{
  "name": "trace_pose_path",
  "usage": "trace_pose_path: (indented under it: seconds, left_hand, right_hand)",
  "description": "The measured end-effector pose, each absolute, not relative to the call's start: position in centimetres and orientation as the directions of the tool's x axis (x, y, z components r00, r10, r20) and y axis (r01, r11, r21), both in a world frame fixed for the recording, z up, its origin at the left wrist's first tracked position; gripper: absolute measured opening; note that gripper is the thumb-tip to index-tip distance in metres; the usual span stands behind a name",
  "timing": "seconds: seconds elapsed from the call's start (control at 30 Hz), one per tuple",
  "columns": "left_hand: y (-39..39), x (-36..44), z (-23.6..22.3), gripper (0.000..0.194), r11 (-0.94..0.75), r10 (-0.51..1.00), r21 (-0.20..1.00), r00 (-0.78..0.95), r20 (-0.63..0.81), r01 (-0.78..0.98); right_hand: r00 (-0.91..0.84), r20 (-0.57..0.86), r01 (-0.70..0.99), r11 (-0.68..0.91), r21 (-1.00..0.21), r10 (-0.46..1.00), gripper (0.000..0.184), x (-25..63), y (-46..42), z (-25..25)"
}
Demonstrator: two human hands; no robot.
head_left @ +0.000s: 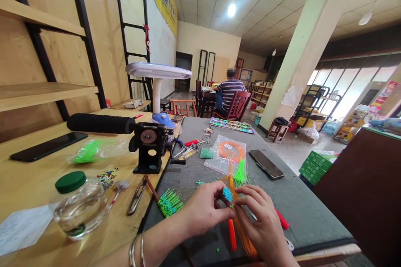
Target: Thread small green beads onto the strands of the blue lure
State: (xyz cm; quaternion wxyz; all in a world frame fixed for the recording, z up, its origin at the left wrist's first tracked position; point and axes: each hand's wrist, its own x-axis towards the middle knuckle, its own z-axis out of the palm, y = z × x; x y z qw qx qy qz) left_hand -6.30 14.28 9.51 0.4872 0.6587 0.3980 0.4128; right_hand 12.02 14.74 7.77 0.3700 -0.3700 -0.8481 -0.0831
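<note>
My left hand (pixel 203 208) and my right hand (pixel 260 221) meet over the grey felt tabletop (pixel 300 204). Between their fingertips is a small blue beaded bundle (pixel 227 194), with orange strands (pixel 241 233) hanging down from it. Under my hands lies an orange rod (pixel 232 234), and a red rod (pixel 282 219) lies just right of my right hand. Left of my left hand rests a green-and-blue bristled bundle (pixel 170 202). Farther ahead, a clear bag holds orange cord (pixel 227 158), with a green tuft (pixel 239 174) beside it.
A black hand-crank winder (pixel 148 146) is clamped at the table's far left edge. A smartphone (pixel 266 164) lies on the felt. On the wooden bench at left are snips (pixel 137 196) and a green-lidded glass jar (pixel 78 204). A seated person (pixel 230 96) works far behind.
</note>
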Motion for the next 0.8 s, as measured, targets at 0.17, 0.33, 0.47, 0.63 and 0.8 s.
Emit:
trace_pose_path:
  seconds: [0.17,0.33,0.47,0.63,0.8]
  left_hand:
    - [14.4,-6.5,9.2,0.009,-0.311,0.912,0.931,0.334,0.237,0.189]
    - [14.6,-6.5,9.1,0.012,-0.246,0.925,0.964,0.322,0.201,0.103]
    - [14.8,-6.5,9.4,0.015,-0.207,0.935,0.977,0.305,0.182,0.053]
    - [15.0,-6.6,9.1,0.015,-0.235,0.927,0.970,0.315,0.204,0.064]
    - [15.0,-6.6,8.8,0.016,-0.252,0.920,0.964,0.328,0.214,0.079]
  right_hand:
    - [-0.431,0.663,0.665,0.712,-0.225,0.612,0.008,12.4,14.7,7.6]
    - [-0.412,0.627,0.612,0.710,-0.347,0.661,0.008,12.4,14.7,7.2]
    - [-0.380,0.610,0.545,0.701,-0.459,0.695,0.010,12.2,14.5,7.0]
    - [-0.346,0.622,0.516,0.696,-0.500,0.703,0.008,11.8,14.4,7.2]
    - [-0.316,0.626,0.507,0.685,-0.524,0.713,0.009,11.4,14.5,7.2]
